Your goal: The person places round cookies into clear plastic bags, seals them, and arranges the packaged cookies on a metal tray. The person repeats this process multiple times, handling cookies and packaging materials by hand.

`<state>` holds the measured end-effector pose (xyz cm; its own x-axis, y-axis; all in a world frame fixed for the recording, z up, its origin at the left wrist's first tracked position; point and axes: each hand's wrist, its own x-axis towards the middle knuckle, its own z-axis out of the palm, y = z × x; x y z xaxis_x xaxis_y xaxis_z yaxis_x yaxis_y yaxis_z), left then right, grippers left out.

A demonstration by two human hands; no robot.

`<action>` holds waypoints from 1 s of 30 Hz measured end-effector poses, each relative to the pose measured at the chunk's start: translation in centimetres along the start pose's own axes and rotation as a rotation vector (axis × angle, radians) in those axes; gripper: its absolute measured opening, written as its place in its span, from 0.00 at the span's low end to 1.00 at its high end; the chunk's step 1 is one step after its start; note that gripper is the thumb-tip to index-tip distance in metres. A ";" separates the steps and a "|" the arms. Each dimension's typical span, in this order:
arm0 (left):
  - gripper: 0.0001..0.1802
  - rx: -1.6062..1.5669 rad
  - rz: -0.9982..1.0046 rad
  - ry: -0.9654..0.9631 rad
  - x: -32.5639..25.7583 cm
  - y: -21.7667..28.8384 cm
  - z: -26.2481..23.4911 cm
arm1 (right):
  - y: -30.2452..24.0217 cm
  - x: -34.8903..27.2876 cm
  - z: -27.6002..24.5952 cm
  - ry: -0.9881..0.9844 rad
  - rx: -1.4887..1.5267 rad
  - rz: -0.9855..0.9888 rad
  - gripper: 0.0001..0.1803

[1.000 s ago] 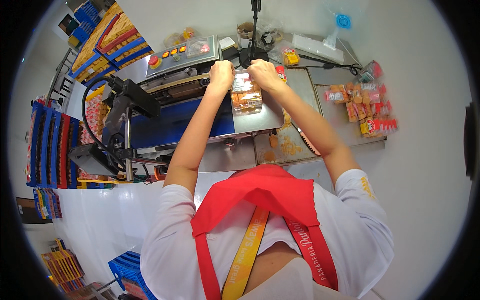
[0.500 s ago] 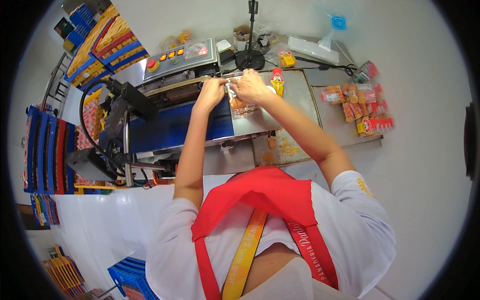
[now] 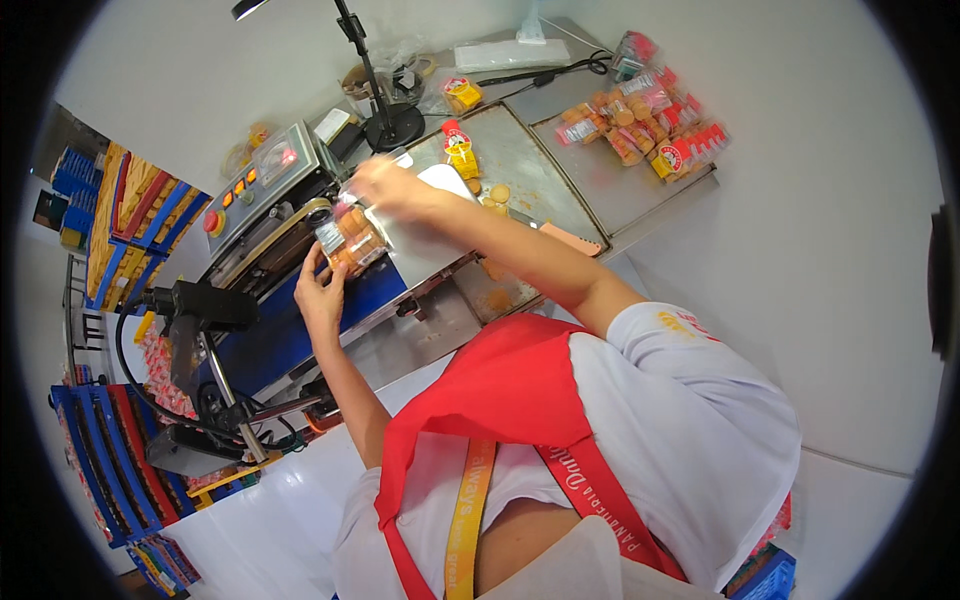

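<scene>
A see-through plastic bag of round brown cookies [image 3: 351, 240] lies at the right end of the blue conveyor belt [image 3: 370, 292], beside the sealing machine [image 3: 262, 195]. My left hand [image 3: 322, 292] grips the near left edge of this bag, thumb and fingers closed on it. Just past the bag's far end is my right hand [image 3: 388, 188], smeared by motion, so its fingers cannot be read. A yellow and red packet [image 3: 459, 150] lies on the metal tray [image 3: 530, 140], to the right of that hand.
Several filled cookie packs [image 3: 640, 120] are heaped on the steel table at the right. A lamp stand [image 3: 392, 125] rises behind the machine. A black camera-like device on an arm [image 3: 210, 305] overhangs the belt's left side. Stacked crates [image 3: 125, 455] stand at the left.
The view has swung, shifting the scene leftward and tilting it. My hands, earlier together at the bag's far end, have parted: the left now grips its near left edge, the right is moving.
</scene>
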<state>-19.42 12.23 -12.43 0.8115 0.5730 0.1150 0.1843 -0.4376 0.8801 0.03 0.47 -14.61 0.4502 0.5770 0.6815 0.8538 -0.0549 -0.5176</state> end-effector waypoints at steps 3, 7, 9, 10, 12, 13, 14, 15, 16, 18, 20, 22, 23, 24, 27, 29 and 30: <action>0.28 -0.002 0.000 0.022 -0.4 -0.6 -0.8 | 8.3 -3.6 -10.7 -0.045 -0.541 0.190 0.08; 0.28 0.018 -0.019 0.047 -0.3 -1.5 -1.8 | 15.0 -11.6 -20.8 -0.424 -1.158 0.558 0.11; 0.26 0.127 -0.035 0.092 -0.7 -0.8 -2.4 | 19.2 -15.5 -22.0 -0.421 -1.224 0.470 0.10; 0.25 0.188 -0.031 0.123 -0.9 -0.2 -2.5 | 21.1 -17.3 -22.1 -0.337 -1.202 0.380 0.08; 0.23 0.306 0.028 0.190 -0.9 1.4 -2.5 | 23.8 -19.1 -23.0 -0.242 -1.123 0.328 0.07; 0.22 0.363 0.075 0.226 -1.1 1.9 -2.5 | 24.0 -19.4 -23.3 -0.240 -1.065 0.362 0.07; 0.21 0.420 0.123 0.259 -1.3 2.6 -2.5 | 24.3 -19.4 -23.4 -0.238 -1.008 0.397 0.07; 0.21 0.347 0.207 0.275 -1.3 3.5 -2.2 | 24.8 -18.9 -23.6 -0.156 -0.967 0.437 0.07; 0.21 0.280 0.281 0.295 -1.5 4.4 -1.8 | 24.2 -17.2 -23.7 -0.082 -0.914 0.471 0.07; 0.21 -0.020 0.315 0.288 -2.2 6.6 0.2 | 21.4 -13.4 -24.7 0.027 -0.720 0.557 0.08; 0.23 0.177 0.389 0.125 -2.8 10.3 2.8 | 17.2 -10.2 -27.0 0.117 -0.445 0.678 0.08; 0.30 0.096 0.372 -0.046 -2.8 12.8 6.3 | 12.6 -7.1 -26.9 0.214 0.116 0.742 0.08; 0.32 0.065 0.409 -0.097 -3.1 14.2 7.9 | 10.0 -5.8 -26.4 0.250 0.398 0.762 0.08; 0.35 0.061 0.428 -0.134 -3.2 15.6 9.4 | 7.3 -4.3 -25.7 0.230 0.477 0.742 0.08; 0.41 0.119 0.601 -0.004 -1.4 16.2 13.5 | 0.4 -1.3 -22.8 0.185 0.680 0.660 0.07; 0.37 0.089 0.460 -0.052 -0.7 17.6 14.1 | -1.9 -0.6 -21.2 0.194 0.772 0.582 0.08; 0.34 0.063 0.475 -0.047 0.1 17.3 14.2 | -2.7 -0.5 -20.9 0.170 0.763 0.559 0.10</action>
<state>-8.29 -5.12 -3.70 0.8378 0.2684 0.4754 -0.1809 -0.6851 0.7057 2.91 -16.68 -2.74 0.8237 0.4992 0.2689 0.1310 0.2938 -0.9468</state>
